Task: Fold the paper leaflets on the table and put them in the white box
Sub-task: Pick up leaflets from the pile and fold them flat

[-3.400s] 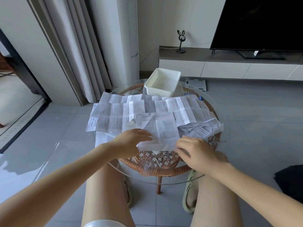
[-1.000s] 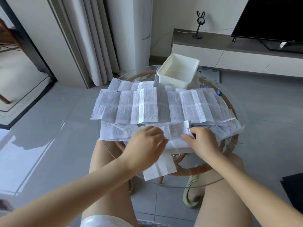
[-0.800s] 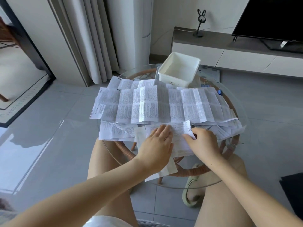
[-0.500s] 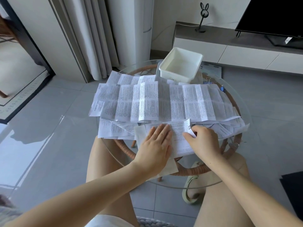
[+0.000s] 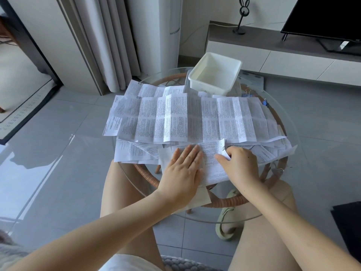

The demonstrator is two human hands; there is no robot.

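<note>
Left hand (image 5: pixel 182 173) is pressing flat, fingers straight, on the near leaflet (image 5: pixel 212 161) at the glass table's (image 5: pixel 281 210) front edge. Right hand (image 5: pixel 241 166) is pinching its right edge. White box (image 5: pixel 214 74) is sitting at the far side.

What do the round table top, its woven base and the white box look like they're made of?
Round clear table top: glass, glossy; floor shows through.
Woven brown base: likely rattan, wrapped strands.
White rectangular box: probably plastic, smooth moulded rim.

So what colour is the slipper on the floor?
The slipper is pale green; the head view shows it best.
</note>
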